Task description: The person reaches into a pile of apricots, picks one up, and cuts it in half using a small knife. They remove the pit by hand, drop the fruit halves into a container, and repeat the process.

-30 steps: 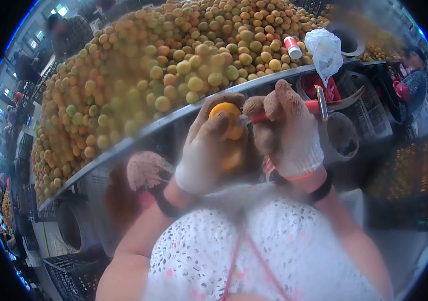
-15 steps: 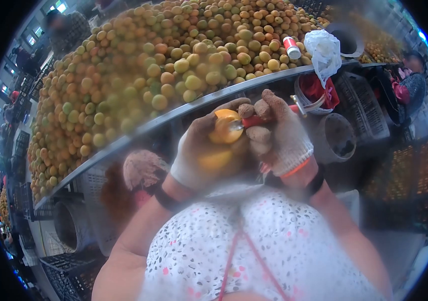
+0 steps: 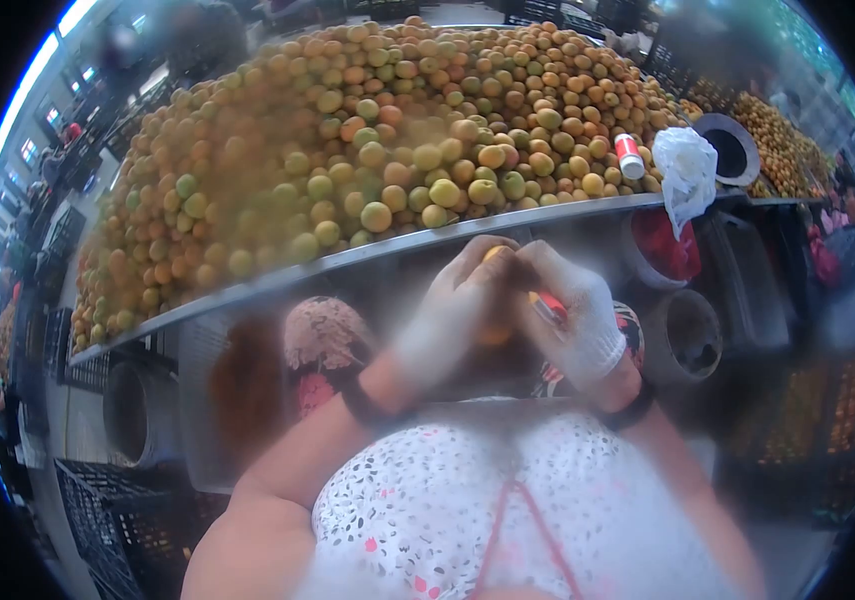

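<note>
My two hands, in white gloves with brown-stained fingers, meet in front of my chest, just below the edge of the fruit table. My left hand (image 3: 447, 315) is closed around a cut yellow peach (image 3: 494, 253), mostly hidden by the fingers. In my right hand (image 3: 582, 315) is a small red-handled tool (image 3: 550, 302), gripped in the palm; its metal tip does not show now. The right fingertips press close against the fruit and the left fingers. A blurred yellow patch shows below the hands.
Heaped peaches (image 3: 417, 160) fill the metal-edged table (image 3: 337, 262). A red-and-white bottle (image 3: 629, 157), a plastic bag (image 3: 685, 175) and a grey ring-like container (image 3: 732, 150) lie along its right side. Buckets (image 3: 692, 335) and black crates (image 3: 112, 500) stand below. Other people (image 3: 852, 225) are nearby.
My view has tilted up, so the table sits lower. My right hand has turned over and drawn against my left; the cut face of the peach and the tool's tip have become hidden.
</note>
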Motion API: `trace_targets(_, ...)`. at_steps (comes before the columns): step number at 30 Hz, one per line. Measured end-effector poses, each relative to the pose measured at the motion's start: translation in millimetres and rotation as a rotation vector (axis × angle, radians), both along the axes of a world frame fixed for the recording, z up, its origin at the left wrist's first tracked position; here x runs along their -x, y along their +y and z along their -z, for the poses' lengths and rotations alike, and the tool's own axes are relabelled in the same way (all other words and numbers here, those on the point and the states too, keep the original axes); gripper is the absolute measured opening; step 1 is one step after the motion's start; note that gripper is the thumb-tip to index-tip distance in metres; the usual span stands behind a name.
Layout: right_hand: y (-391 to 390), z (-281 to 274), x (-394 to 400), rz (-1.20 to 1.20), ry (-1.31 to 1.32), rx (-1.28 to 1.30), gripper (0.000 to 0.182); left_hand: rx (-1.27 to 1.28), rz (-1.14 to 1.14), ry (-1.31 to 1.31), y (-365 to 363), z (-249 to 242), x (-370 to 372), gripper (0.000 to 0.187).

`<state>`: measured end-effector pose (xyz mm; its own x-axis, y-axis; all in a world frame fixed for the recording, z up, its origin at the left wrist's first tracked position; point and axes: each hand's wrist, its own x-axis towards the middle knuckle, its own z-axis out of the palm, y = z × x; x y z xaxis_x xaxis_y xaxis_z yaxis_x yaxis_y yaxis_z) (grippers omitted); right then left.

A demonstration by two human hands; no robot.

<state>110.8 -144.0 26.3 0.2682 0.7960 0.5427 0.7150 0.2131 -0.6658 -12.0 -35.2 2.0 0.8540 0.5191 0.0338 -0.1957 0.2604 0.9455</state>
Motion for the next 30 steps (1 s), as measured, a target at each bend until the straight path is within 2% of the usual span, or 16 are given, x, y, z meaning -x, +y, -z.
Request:
trace_targets(4,-3,1,9,-0.046,0.199,0.166,0.013,0.034,-0.121,0.234,26,-11,44,0.035)
trace_targets(5,-7,-1,11,-0.017,0.300,0.242,0.014,-0.584,-0.218,0.172,48,13,63,0.033)
trace_targets(6,-7,-3,9,0.024,0.257,0.278,0.014,-0.506,-0.303,0.247,66,20,89,0.031)
trace_targets(7,-7,3,3,0.025,0.266,0.271,0.014,0.018,-0.375,0.131,73,12,106,0.029)
trace_targets(11,6,23,8,-0.030,0.260,0.235,0.021,0.058,-0.594,0.239,106,28,172,0.030)
trace_targets(14,26,15,23,-0.100,0.143,0.207,0.036,0.090,-0.516,0.214,67,6,119,0.032)
trace_targets(15,31,11,26,-0.115,-0.035,0.218,0.043,-0.433,-0.383,0.192,78,47,107,0.033)
trace_targets(16,34,7,29,-0.105,-0.073,0.274,0.044,-0.592,-0.269,0.123,53,27,88,0.033)
trace_targets(17,37,10,28,-0.110,-0.084,0.268,0.044,0.047,-0.185,0.268,38,10,63,0.032)
trace_targets(18,40,19,25,-0.088,-0.112,0.128,0.043,0.105,-0.116,0.268,28,10,49,0.032)
trace_targets(19,42,26,21,-0.066,-0.136,-0.008,0.042,0.019,-0.067,0.211,33,26,42,0.032)
trace_targets(24,28,27,14,-0.092,-0.030,0.270,0.029,-0.020,-0.112,0.252,38,20,47,0.033)
trace_targets(26,26,31,8,-0.085,0.014,0.356,0.026,0.152,-0.273,0.211,53,5,71,0.035)
trace_targets(27,24,37,1,-0.081,0.017,0.343,0.026,-0.151,-0.335,0.137,78,30,92,0.035)
trace_targets(28,22,47,-9,-0.025,-0.082,0.395,0.026,0.038,-0.405,0.134,83,9,111,0.033)
trace_targets(30,15,56,-19,0.101,-0.148,0.451,0.028,-0.053,-0.577,0.262,117,19,172,0.030)
